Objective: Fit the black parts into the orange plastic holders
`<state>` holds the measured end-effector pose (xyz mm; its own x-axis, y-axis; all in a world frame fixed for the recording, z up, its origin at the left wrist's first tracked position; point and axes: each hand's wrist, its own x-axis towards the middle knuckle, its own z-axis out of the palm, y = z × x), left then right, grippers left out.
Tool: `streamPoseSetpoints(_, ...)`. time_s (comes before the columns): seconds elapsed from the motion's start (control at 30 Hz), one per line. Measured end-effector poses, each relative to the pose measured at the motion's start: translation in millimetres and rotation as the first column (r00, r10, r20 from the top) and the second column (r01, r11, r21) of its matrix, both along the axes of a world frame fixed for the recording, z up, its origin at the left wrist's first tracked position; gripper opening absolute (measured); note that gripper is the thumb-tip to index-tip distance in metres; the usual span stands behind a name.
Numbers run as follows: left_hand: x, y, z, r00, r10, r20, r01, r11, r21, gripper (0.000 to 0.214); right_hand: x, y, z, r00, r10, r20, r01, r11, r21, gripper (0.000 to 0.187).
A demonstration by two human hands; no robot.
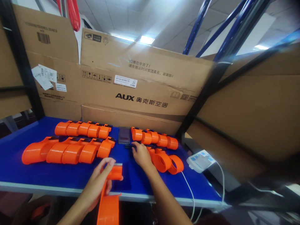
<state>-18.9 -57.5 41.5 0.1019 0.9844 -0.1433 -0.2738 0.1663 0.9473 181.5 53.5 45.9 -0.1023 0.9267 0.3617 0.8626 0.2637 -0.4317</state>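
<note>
Hanging from the gripping left hand (99,178), an orange dispenser (109,206); right hand (142,156) beside similar dispensers (167,162), hold unclear.

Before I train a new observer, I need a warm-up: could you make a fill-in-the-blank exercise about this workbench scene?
1. The left hand holds a tape dispenser coloured ____.
2. The right hand is over a tabletop coloured ____.
3. The smartphone lies ____ the two back rows of tape dispensers.
4. Large bold Latin letters on the cardboard read ____.

Missing words: orange; blue; between; AUX.
</note>
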Motion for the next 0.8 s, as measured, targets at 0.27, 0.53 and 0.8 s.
streamPoseSetpoints(0.27, 3, 6, -10.6, 1.000, 0.022, -0.012, -0.022, 1.000, 0.020, 0.050, -15, -58, 22.8, 0.856, 0.381, -0.349, -0.401, 0.916, 0.018, 0.028)
streamPoseSetpoints(0.53, -7, 3, -14.6, 0.998, -0.029, 0.051, 0.032, 0.998, -0.051, 0.062, -26, -64, 9.2, 0.742, 0.332, -0.583, -0.473, 0.875, -0.104, 0.032)
streamPoseSetpoints(0.8, -8, -3, -19.7, 0.995, 0.078, 0.058, -0.081, 0.994, 0.066, 0.067, -22, -63, 30.6, 0.729, 0.330, -0.599, -0.456, 0.888, -0.066, 0.021)
